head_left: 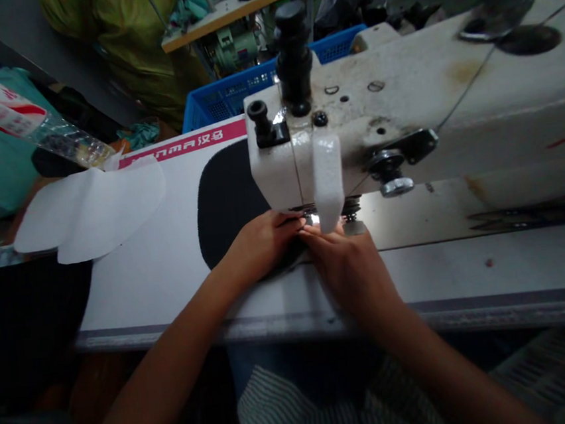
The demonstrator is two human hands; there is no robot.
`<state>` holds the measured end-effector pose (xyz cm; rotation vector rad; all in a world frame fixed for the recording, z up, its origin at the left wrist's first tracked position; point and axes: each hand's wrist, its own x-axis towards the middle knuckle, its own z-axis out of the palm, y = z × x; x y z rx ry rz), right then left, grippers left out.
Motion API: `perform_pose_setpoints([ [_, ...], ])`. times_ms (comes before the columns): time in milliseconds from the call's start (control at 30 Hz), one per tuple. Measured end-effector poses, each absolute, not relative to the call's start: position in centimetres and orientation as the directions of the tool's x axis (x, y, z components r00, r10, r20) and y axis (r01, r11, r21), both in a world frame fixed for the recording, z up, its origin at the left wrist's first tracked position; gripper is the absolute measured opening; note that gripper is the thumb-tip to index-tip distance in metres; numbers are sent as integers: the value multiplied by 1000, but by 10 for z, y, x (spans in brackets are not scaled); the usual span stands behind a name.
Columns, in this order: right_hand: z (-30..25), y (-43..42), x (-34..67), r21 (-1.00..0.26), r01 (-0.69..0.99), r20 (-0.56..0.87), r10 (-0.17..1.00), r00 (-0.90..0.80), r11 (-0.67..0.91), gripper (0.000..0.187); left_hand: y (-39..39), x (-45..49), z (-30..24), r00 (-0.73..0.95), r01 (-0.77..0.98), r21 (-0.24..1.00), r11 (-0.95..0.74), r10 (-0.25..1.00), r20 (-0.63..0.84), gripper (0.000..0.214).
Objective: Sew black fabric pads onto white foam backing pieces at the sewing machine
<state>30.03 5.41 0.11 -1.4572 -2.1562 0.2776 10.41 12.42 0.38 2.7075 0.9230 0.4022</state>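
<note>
Sewing-workshop clutter fills the background: an olive sack (131,46), a wooden shelf (223,11) and a blue plastic crate (236,93) sit beyond a white worktop (145,298). Both bare forearms reach forward from a striped top (292,411) and meet below the machine head. The left hand (260,246) lies palm-down, and the right hand (347,266) angles in beside it, nearly touching at the tips. Their fingers (288,223) are closed together and pressed onto a black fabric panel (226,204), which runs in beneath a scuffed white industrial sewing machine (377,109); whether they pinch the cloth cannot be told. A white guard (328,181) hangs just above the hands, and a black knob (293,57) tops the head. Left along the worktop lie overlapping white cut pieces (87,214), with a clear plastic bottle (13,114) tilted just beyond them.
</note>
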Motion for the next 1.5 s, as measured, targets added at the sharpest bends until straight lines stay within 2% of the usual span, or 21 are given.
perform_pose_setpoints([
  [100, 2, 60, 298, -458, 822, 290, 931, -221, 338, 30, 121, 96, 15, 763, 523, 449, -724, 633, 130, 32],
  [167, 0, 62, 299, -450, 831, 279, 935, -218, 328, 29, 110, 89, 20, 785, 498, 443, -745, 605, 134, 47],
  [233, -4, 61, 302, -467, 818, 274, 934, -230, 338, 27, 95, 83, 21, 783, 513, 340, -788, 591, 191, 56],
  [300, -10, 59, 306, -493, 786, 289, 923, -256, 372, 25, 82, 80, 19, 758, 549, 199, -812, 584, 292, 38],
  [367, -14, 54, 312, -490, 763, 326, 900, -289, 422, 27, 75, 78, 16, 766, 534, 85, -841, 524, 372, 21],
  [467, -18, 44, 322, -446, 745, 388, 857, -338, 495, 30, 75, 77, 15, 833, 439, -21, -898, 399, 384, 17],
  [600, -17, 35, 328, -428, 742, 405, 844, -352, 516, 30, 80, 77, 14, 877, 388, -69, -919, 345, 334, 16],
  [767, -14, 30, 327, -373, 770, 371, 844, -387, 517, 33, 78, 76, 18, 903, 355, -48, -934, 329, 276, 23],
  [933, -8, 31, 323, -319, 815, 290, 868, -402, 484, 34, 80, 75, 26, 911, 384, -23, -923, 374, 172, 25],
  [1167, -6, 58, 315, -206, 918, 160, 937, -310, 339, 39, 102, 87, 21, 863, 496, -76, -865, 482, 155, 20],
  [1500, -8, 55, 322, -306, 899, 207, 943, -260, 315, 29, 86, 144, 25, 658, 750, -87, -656, 753, -4, 25],
])
